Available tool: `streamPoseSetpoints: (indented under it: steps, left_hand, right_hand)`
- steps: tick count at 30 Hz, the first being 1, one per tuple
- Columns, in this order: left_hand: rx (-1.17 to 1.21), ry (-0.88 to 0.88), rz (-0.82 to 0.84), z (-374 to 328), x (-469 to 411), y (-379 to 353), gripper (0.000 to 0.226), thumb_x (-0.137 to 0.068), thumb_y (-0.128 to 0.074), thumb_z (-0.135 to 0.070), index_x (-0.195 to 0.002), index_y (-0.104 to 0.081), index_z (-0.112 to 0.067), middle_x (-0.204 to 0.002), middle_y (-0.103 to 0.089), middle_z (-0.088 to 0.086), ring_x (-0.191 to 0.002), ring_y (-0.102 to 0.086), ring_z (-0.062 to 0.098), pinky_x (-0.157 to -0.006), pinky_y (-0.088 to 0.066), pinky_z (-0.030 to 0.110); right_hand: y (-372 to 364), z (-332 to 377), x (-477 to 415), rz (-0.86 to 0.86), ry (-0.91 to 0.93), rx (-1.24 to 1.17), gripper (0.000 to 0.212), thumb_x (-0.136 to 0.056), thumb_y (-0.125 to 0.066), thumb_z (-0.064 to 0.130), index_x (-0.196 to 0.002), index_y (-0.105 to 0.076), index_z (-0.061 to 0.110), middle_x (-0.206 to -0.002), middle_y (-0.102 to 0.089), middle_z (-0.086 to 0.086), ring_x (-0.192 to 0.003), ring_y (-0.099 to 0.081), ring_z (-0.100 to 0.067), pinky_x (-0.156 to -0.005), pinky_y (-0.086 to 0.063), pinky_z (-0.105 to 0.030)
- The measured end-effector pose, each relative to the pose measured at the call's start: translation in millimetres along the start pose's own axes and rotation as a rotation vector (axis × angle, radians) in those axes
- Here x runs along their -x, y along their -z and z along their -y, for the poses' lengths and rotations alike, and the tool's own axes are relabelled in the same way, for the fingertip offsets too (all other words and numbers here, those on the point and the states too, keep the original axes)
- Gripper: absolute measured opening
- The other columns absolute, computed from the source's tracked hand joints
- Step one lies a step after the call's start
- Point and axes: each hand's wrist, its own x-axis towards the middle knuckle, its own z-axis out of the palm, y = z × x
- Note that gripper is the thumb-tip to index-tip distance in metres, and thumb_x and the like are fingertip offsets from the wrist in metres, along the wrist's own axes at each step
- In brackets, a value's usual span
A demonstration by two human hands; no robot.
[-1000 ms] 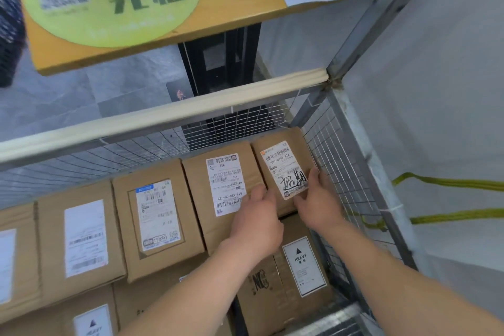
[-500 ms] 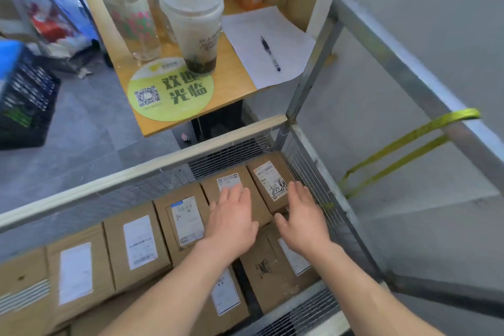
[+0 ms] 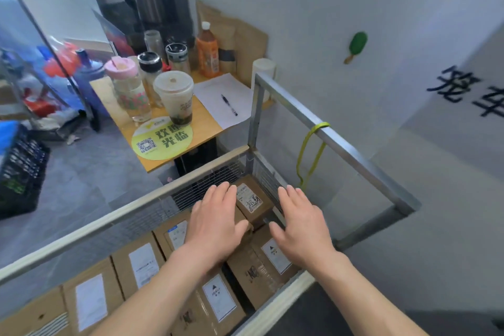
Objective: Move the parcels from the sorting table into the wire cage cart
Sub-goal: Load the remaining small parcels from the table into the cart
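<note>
The wire cage cart (image 3: 338, 142) holds several brown cardboard parcels with white labels. A small parcel with handwriting on its label (image 3: 252, 200) stands in the cart's far right corner. My left hand (image 3: 215, 222) hovers flat, fingers straight, over the parcel beside it. My right hand (image 3: 300, 222) is spread flat to the right of the corner parcel, above a parcel with a HEAVY label (image 3: 270, 256). Neither hand holds anything. Whether the palms touch the boxes below is not clear.
A small wooden table (image 3: 207, 123) just beyond the cart carries cups, bottles, a sheet of paper and a pen (image 3: 229, 105). A yellow strap (image 3: 311, 155) hangs from the cart's right rail. A black crate (image 3: 19, 172) stands at the left on the grey floor.
Both hands let go of the corner parcel and have risen and spread apart above the boxes. The view has lifted away from the cart toward the table and wall.
</note>
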Motion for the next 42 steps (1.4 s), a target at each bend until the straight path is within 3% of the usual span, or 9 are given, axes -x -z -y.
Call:
streamPoseSetpoints:
  steps: [5,11,19,25,30,42]
  left_hand:
    - [-0.032,-0.082,-0.041,-46,25,25,0.08,-0.093,-0.055,-0.054,-0.158,-0.022,-0.02,-0.164,-0.02,-0.004,-0.151,-0.015,0.017,-0.119,-0.024,0.04]
    - [-0.047,-0.222,-0.05,-116,70,33,0.08,-0.093,-0.056,-0.055,-0.157,-0.025,-0.019,-0.163,-0.024,-0.003,-0.151,-0.017,0.019,-0.119,-0.026,0.041]
    - [-0.045,-0.437,-0.081,-206,116,38,0.08,-0.09,-0.056,-0.06,-0.153,-0.032,-0.018,-0.159,-0.031,-0.001,-0.147,-0.024,0.019,-0.115,-0.034,0.039]
    - [-0.06,-0.634,-0.047,-265,131,41,0.081,-0.089,-0.055,-0.06,-0.153,-0.028,-0.018,-0.159,-0.028,-0.003,-0.147,-0.021,0.02,-0.113,-0.034,0.037]
    - [-0.026,-0.801,0.005,-307,143,42,0.082,-0.09,-0.054,-0.06,-0.154,-0.026,-0.018,-0.16,-0.026,-0.002,-0.15,-0.017,0.023,-0.115,-0.031,0.04]
    - [0.071,-1.113,0.147,-363,201,16,0.083,-0.09,-0.054,-0.061,-0.154,-0.025,-0.018,-0.16,-0.028,0.0,-0.149,-0.021,0.023,-0.114,-0.031,0.043]
  right_hand:
    - [38,-17,50,-0.092,-0.019,0.004,0.072,-0.095,-0.05,0.045,-0.157,-0.025,0.018,-0.165,-0.023,-0.002,-0.153,-0.016,-0.021,-0.113,-0.035,-0.042]
    - [71,-55,133,-0.203,-0.107,-0.043,0.072,-0.094,-0.055,0.043,-0.156,-0.032,0.016,-0.164,-0.028,-0.004,-0.153,-0.021,-0.022,-0.114,-0.036,-0.044]
    - [105,-106,236,-0.282,-0.268,-0.057,0.076,-0.096,-0.054,0.043,-0.161,-0.022,0.017,-0.168,-0.017,-0.003,-0.155,-0.013,-0.019,-0.122,-0.023,-0.039]
    - [129,-130,300,-0.362,-0.482,-0.044,0.078,-0.097,-0.051,0.048,-0.161,-0.018,0.018,-0.169,-0.014,-0.004,-0.155,-0.012,-0.018,-0.123,-0.021,-0.038]
    - [143,-140,353,-0.426,-0.666,0.019,0.078,-0.097,-0.053,0.05,-0.161,-0.021,0.018,-0.167,-0.023,0.0,-0.154,-0.017,-0.018,-0.121,-0.024,-0.038]
    - [131,-122,462,-0.528,-1.01,0.035,0.078,-0.096,-0.058,0.048,-0.16,-0.024,0.023,-0.165,-0.028,0.003,-0.153,-0.022,-0.017,-0.122,-0.028,-0.044]
